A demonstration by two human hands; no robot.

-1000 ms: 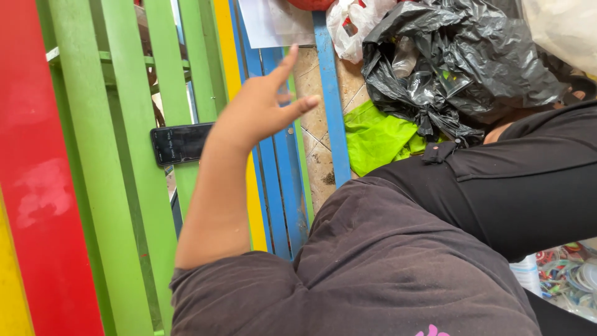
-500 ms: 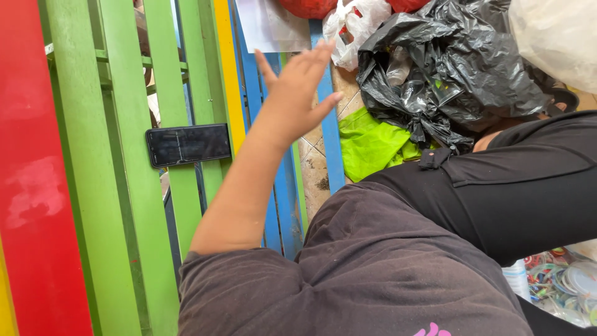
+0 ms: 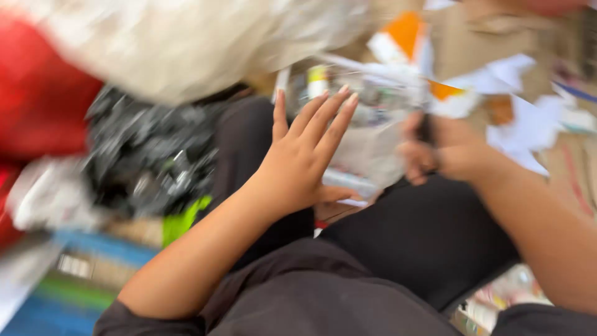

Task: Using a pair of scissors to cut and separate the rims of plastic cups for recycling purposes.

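- While the whole view is smeared with blur, the right hand point(image 3: 444, 152) can be made out curled around a small dark object point(image 3: 426, 129), of which only a short piece shows above the fingers; what kind of thing it is cannot be told.
- That dark object sits in the upper right of the view, above the black-clad lap point(image 3: 429, 239), with the right forearm running off toward the lower right corner.
- Just beside it to the left, the left hand point(image 3: 305, 158) is raised with its back to the camera, fingers spread wide and straight, holding nothing and touching nothing.
- Between and behind the two hands lies a blurred pile of white, orange and clear packaging point(image 3: 398, 93); single pieces cannot be told apart.
- Crumpled black plastic bag point(image 3: 149, 158) lies left of the left forearm, with a bright green scrap point(image 3: 180, 221) just below it.
- Large pale sack point(image 3: 186, 43) fills the top left, and a red shape point(image 3: 37, 99) sits at the left edge beneath it.
- Blue and green painted slats point(image 3: 74, 280) show in the bottom left corner.
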